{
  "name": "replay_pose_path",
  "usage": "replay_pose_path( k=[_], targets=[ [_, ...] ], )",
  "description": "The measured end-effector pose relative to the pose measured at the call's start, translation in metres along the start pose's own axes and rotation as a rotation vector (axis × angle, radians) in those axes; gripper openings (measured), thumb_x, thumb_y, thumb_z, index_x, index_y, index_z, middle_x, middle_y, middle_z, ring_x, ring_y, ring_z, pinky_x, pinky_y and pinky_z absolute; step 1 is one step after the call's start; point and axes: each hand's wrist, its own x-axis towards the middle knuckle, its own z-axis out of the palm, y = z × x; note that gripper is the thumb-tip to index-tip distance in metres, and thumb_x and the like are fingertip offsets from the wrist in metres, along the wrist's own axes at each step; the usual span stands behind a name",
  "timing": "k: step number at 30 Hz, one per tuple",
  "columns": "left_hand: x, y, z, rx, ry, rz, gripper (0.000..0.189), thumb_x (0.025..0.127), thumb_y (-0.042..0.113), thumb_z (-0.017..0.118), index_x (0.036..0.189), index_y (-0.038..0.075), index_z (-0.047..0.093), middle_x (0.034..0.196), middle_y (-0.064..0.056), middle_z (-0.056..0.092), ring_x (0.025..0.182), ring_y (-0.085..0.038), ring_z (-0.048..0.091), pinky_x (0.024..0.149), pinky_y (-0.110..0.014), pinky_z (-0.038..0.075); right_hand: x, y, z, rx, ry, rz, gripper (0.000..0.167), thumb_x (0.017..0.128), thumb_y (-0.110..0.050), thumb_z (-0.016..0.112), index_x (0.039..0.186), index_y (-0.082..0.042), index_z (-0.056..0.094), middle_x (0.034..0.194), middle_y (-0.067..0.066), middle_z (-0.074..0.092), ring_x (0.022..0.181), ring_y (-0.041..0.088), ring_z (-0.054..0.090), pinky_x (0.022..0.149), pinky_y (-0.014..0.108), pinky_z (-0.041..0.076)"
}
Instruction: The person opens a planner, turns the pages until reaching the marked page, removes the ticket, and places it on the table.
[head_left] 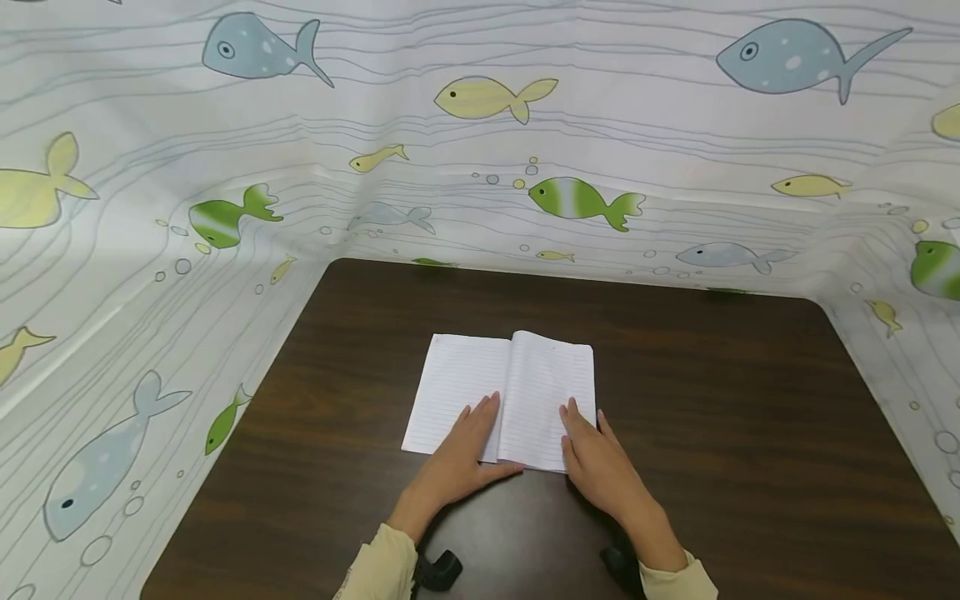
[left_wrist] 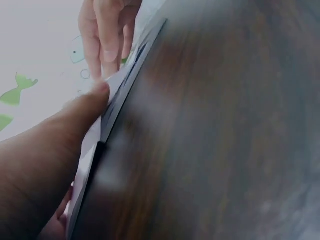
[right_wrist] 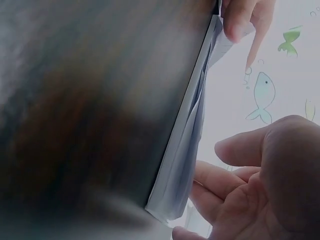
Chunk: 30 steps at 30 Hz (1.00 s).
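Observation:
An open lined notebook [head_left: 547, 379] lies on the dark wooden table, its two facing pages blank apart from ruled lines. My left hand [head_left: 463, 456] rests with straight fingers on the left page beside the centre fold, its thumb stretched along the bottom edge. In the left wrist view that thumb [left_wrist: 82, 112] presses down at the near edge of the pages. My right hand [head_left: 602, 468] is at the right page's outer edge, fingers extended and lightly bent. From the right wrist, its fingers [right_wrist: 220, 185] reach the corner of the slightly fanned sheets [right_wrist: 185, 155], with the thumb raised apart from them.
The brown table [head_left: 750, 433] extends around the notebook on all sides. A white sheet printed with fish [head_left: 480, 200] hangs behind it and along both sides. Dark straps with black devices [head_left: 438, 572] sit at the wrists, below light sleeves [head_left: 382, 560].

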Motion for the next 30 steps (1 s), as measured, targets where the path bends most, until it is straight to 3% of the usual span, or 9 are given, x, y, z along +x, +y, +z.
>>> replay_pose_path(
  k=[6,13,16,19,22,24,27,28,30],
  targets=[
    [-0.007,-0.003,-0.003,-0.049,-0.024,-0.034,0.091,0.097,0.044,0.072,0.163,0.003,0.027,0.167,-0.014,0.032,0.155,-0.029,0.027,0.125,-0.045,0.022,-0.003,0.002,0.002,0.021,-0.024,0.018,0.048,0.104,-0.007,0.057,0.148,0.01,0.049,0.155,0.027,0.044,0.142,0.036,0.048,0.119,0.065,0.023],
    [-0.016,0.005,0.001,-0.052,0.043,-0.04,0.084,0.099,0.019,0.068,0.163,-0.002,0.019,0.166,-0.019,0.03,0.15,-0.041,0.034,0.118,-0.053,0.033,-0.008,0.01,0.001,0.087,-0.064,0.12,0.06,0.108,-0.021,0.054,0.153,0.015,0.035,0.16,0.03,0.033,0.148,0.038,0.038,0.12,0.065,0.018],
    [-0.02,0.006,0.007,-0.026,0.196,-0.028,0.079,0.098,0.012,0.066,0.16,-0.008,0.021,0.161,-0.027,0.036,0.146,-0.041,0.04,0.115,-0.054,0.038,-0.008,0.013,0.001,0.107,-0.055,0.135,0.062,0.109,-0.024,0.05,0.152,0.016,0.032,0.16,0.03,0.033,0.149,0.038,0.035,0.121,0.063,0.018],
    [-0.023,0.003,0.01,-0.021,0.449,-0.038,0.074,0.095,0.005,0.069,0.154,-0.014,0.03,0.151,-0.033,0.045,0.138,-0.042,0.05,0.107,-0.054,0.046,-0.004,0.014,0.0,0.122,-0.051,0.114,0.06,0.11,-0.024,0.048,0.152,0.016,0.033,0.16,0.029,0.033,0.151,0.036,0.033,0.121,0.062,0.019],
    [-0.024,-0.001,0.009,0.046,0.667,-0.101,0.08,0.087,-0.001,0.076,0.15,-0.019,0.031,0.147,-0.039,0.042,0.135,-0.051,0.048,0.105,-0.058,0.044,-0.002,0.013,-0.001,0.126,-0.058,0.1,0.059,0.11,-0.022,0.05,0.153,0.016,0.033,0.161,0.029,0.032,0.151,0.037,0.032,0.121,0.062,0.019],
    [-0.023,-0.003,0.006,0.121,0.741,-0.185,0.092,0.08,-0.001,0.083,0.152,-0.018,0.027,0.152,-0.04,0.033,0.139,-0.055,0.039,0.112,-0.061,0.036,-0.001,0.012,-0.002,0.117,-0.063,0.101,0.06,0.108,-0.019,0.053,0.153,0.016,0.032,0.161,0.03,0.031,0.151,0.038,0.032,0.121,0.062,0.019],
    [-0.019,-0.003,0.0,0.29,0.74,-0.24,0.103,0.071,0.0,0.091,0.153,-0.014,0.031,0.157,-0.041,0.025,0.145,-0.059,0.026,0.116,-0.068,0.024,-0.004,0.012,-0.005,0.102,-0.06,0.109,0.06,0.106,-0.015,0.056,0.152,0.016,0.034,0.16,0.032,0.03,0.15,0.039,0.033,0.121,0.062,0.02],
    [-0.017,-0.002,-0.002,0.34,0.715,-0.222,0.1,0.069,-0.001,0.091,0.152,-0.012,0.036,0.158,-0.039,0.027,0.146,-0.058,0.027,0.117,-0.068,0.025,-0.005,0.012,-0.005,0.101,-0.056,0.109,0.06,0.105,-0.014,0.057,0.152,0.016,0.034,0.16,0.032,0.03,0.15,0.04,0.033,0.121,0.063,0.02],
    [-0.011,0.0,-0.004,0.406,0.623,-0.112,0.086,0.071,-0.004,0.087,0.148,-0.007,0.047,0.157,-0.035,0.035,0.145,-0.053,0.033,0.116,-0.064,0.03,-0.007,0.012,-0.007,0.096,-0.046,0.107,0.06,0.104,-0.013,0.058,0.152,0.016,0.035,0.159,0.033,0.03,0.149,0.041,0.035,0.12,0.063,0.021]
  ],
)
